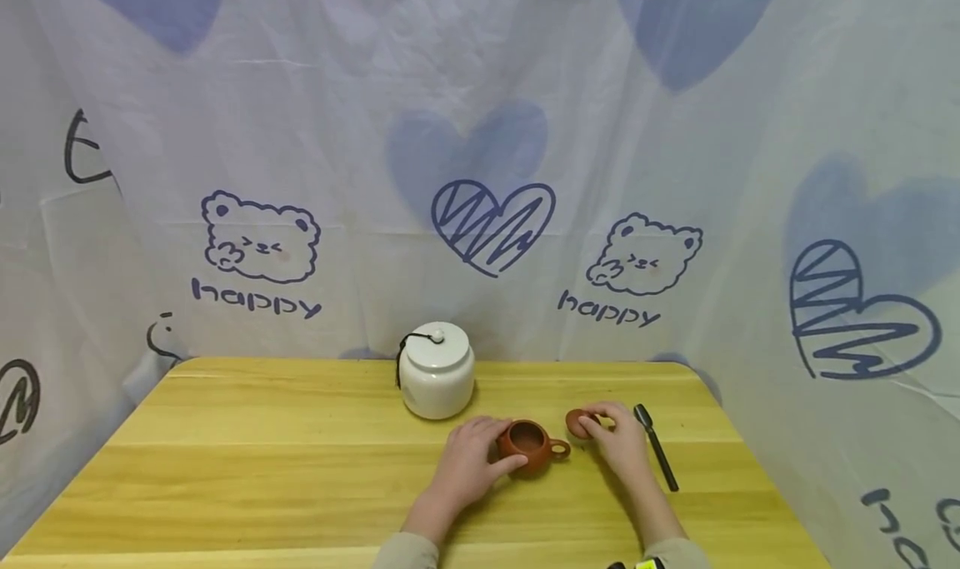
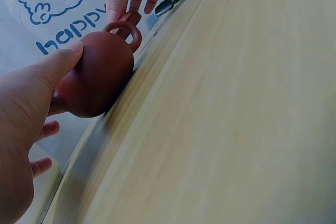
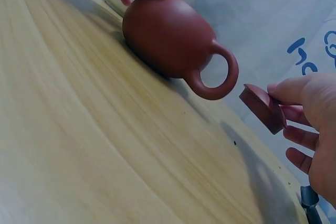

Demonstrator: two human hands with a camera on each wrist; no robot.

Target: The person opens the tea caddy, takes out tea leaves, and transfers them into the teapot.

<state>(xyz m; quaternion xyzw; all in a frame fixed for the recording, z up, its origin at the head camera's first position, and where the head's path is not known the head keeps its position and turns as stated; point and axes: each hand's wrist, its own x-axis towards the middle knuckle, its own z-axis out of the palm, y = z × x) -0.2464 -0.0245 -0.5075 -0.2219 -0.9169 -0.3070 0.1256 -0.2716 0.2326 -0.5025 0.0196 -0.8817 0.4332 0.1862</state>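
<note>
A reddish-brown clay teapot (image 1: 534,461) stands lidless on the wooden table, its mouth facing up and its loop handle (image 3: 231,72) toward the right. My left hand (image 1: 471,461) grips the pot from the left, thumb on the near side and fingers round the far side; the spout is mostly hidden by this hand. In my right hand (image 1: 621,440) the small matching lid (image 3: 261,107) is pinched between thumb and fingers. It is held just above the table, to the right of the handle, tilted in the right wrist view.
Behind the pot stands a white lidded jar (image 1: 437,386) with a black cord on its knob. A dark, narrow scoop (image 1: 660,452) lies right of my right hand. The wooden table (image 1: 262,469) ends at a printed cloth (image 1: 360,286) hanging behind it.
</note>
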